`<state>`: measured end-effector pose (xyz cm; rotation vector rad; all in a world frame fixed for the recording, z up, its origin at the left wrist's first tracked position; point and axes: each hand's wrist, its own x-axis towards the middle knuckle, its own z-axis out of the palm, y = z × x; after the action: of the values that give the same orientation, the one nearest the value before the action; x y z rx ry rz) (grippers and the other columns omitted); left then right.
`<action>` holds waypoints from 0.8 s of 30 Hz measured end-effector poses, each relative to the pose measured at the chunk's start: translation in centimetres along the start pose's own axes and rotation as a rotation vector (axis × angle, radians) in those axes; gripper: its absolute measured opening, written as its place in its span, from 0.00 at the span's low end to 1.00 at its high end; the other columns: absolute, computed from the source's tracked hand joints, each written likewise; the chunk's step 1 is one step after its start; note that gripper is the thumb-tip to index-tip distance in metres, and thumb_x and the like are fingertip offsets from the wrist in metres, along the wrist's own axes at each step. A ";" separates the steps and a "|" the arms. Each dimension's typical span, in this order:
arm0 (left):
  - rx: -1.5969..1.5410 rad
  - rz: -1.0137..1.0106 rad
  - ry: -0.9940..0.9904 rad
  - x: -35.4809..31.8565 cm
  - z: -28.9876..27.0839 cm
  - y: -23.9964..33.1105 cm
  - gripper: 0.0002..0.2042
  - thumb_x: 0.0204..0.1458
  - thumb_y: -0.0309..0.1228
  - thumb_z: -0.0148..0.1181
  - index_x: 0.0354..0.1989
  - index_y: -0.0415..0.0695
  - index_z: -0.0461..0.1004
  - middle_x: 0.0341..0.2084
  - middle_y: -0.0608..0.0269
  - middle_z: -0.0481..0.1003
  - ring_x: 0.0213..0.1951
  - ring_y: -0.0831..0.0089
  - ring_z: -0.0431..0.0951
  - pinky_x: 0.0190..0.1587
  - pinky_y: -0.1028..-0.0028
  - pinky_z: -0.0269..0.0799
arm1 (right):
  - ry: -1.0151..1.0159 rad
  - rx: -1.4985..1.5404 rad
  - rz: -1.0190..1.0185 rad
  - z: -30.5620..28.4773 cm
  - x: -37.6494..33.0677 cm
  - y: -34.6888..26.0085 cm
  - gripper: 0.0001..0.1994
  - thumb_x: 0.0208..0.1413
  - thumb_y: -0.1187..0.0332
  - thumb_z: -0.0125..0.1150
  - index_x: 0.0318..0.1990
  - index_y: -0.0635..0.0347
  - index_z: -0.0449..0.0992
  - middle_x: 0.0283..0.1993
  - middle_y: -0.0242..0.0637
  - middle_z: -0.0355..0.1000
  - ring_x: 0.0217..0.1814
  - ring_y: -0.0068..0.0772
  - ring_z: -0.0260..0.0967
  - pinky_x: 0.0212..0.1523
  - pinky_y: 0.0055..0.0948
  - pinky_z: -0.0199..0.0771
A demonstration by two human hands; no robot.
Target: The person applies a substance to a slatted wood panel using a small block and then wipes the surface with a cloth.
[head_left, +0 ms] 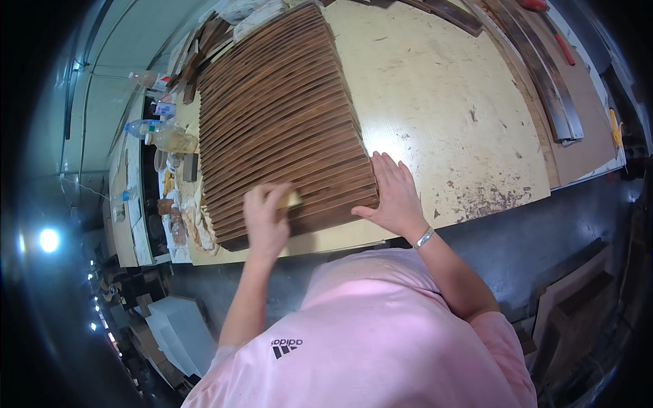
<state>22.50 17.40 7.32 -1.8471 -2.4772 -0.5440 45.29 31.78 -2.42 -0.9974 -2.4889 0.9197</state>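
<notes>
A long row of dark brown wooden slats (279,109) lies packed edge to edge on a pale yellow worktable (442,109). My left hand (266,221) is closed around a small yellowish block (292,199) pressed onto the slats nearest me. My right hand (393,194) rests flat with fingers together against the right end of the slat row, a silver bracelet on its wrist.
Plastic bottles (160,129) and clutter sit on a shelf left of the table. More dark wooden strips (544,68) and a red-handled tool (563,47) lie at the table's far right. Stacked boards stand on the floor at the lower right.
</notes>
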 end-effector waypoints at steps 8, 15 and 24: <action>-0.158 0.287 -0.161 4.4 3.7 9.2 0.27 0.38 0.18 0.65 0.52 0.51 0.80 0.43 0.60 0.76 0.50 0.56 0.73 0.52 0.59 0.67 | 0.064 -0.072 -0.085 0.6 -0.1 0.2 0.58 0.44 0.38 0.73 0.73 0.71 0.54 0.76 0.53 0.56 0.81 0.47 0.46 0.79 0.48 0.42; -0.042 0.131 0.034 2.5 1.5 4.9 0.27 0.37 0.13 0.64 0.50 0.49 0.81 0.42 0.59 0.75 0.47 0.55 0.73 0.50 0.60 0.69 | 0.021 -0.007 -0.035 0.1 0.0 0.1 0.58 0.43 0.39 0.74 0.73 0.70 0.54 0.77 0.52 0.53 0.82 0.46 0.45 0.79 0.48 0.41; 0.001 0.106 -0.077 1.4 1.5 5.1 0.26 0.39 0.15 0.62 0.49 0.52 0.82 0.43 0.61 0.75 0.48 0.56 0.73 0.50 0.59 0.67 | -0.054 -0.110 -0.094 -1.1 0.0 0.9 0.59 0.43 0.39 0.73 0.75 0.67 0.51 0.79 0.48 0.52 0.83 0.43 0.44 0.80 0.49 0.38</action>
<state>27.09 20.41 7.58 -2.0217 -2.4067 -0.4770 46.30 32.74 -2.16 -0.8911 -2.6320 0.7992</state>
